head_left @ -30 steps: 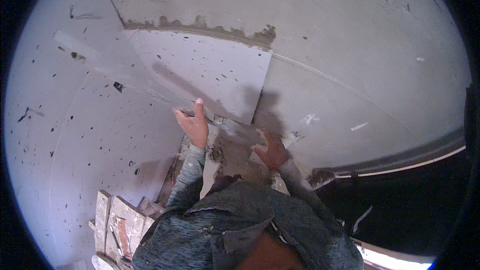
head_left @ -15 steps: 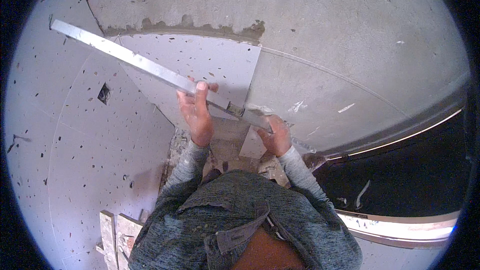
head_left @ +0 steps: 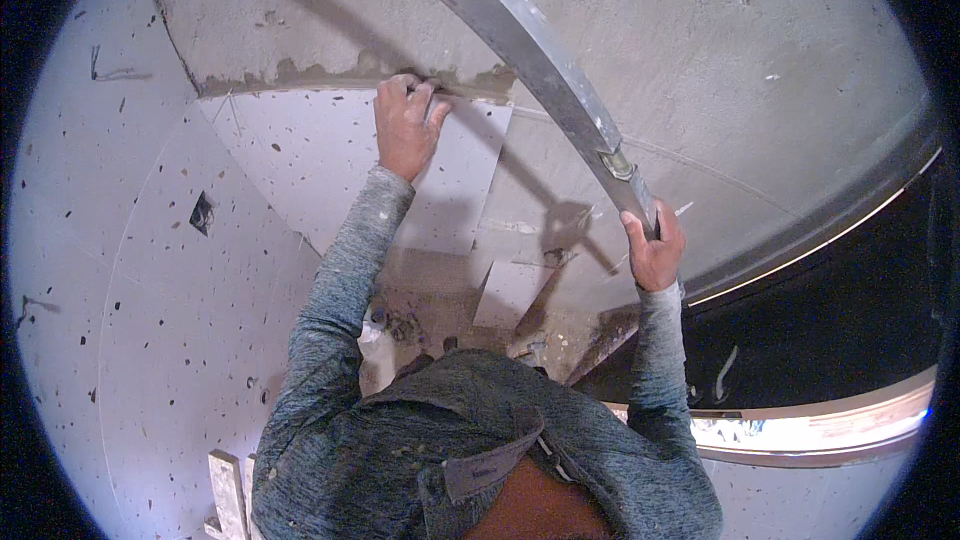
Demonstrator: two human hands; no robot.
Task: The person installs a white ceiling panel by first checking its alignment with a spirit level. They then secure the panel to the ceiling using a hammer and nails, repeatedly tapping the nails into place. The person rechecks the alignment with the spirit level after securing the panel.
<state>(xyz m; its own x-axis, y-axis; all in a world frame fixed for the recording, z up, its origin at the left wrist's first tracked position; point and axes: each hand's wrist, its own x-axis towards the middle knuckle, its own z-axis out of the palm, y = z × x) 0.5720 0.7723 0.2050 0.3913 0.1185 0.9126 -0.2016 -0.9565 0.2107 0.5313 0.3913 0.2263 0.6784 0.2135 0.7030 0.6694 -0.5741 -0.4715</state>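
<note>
My right hand point(head_left: 655, 248) grips the lower part of a long grey metal spirit level point(head_left: 560, 90), with its vial window just above the fingers. The level rises up and left across the bare wall and runs out of the picture at the top. My left hand point(head_left: 405, 128) reaches up to the top edge of a white speckled wall tile point(head_left: 330, 145). Its fingers curl at that edge with the thumb apart, and the fingertips are hidden, so what they hold, if anything, cannot be made out.
Bare grey plaster point(head_left: 680, 50) covers the wall above and right of the tile, with damp mortar point(head_left: 300, 72) along its upper edge. A speckled tiled wall point(head_left: 160, 310) with a square cutout point(head_left: 202, 213) stands left. Lower right is a dark opening point(head_left: 770, 340); wooden boards point(head_left: 228, 490) stand lower left.
My left hand has left the level and moved up to the tile's top edge. My right hand has moved right and up, swinging the level from leaning across the tile to a steeper slant.
</note>
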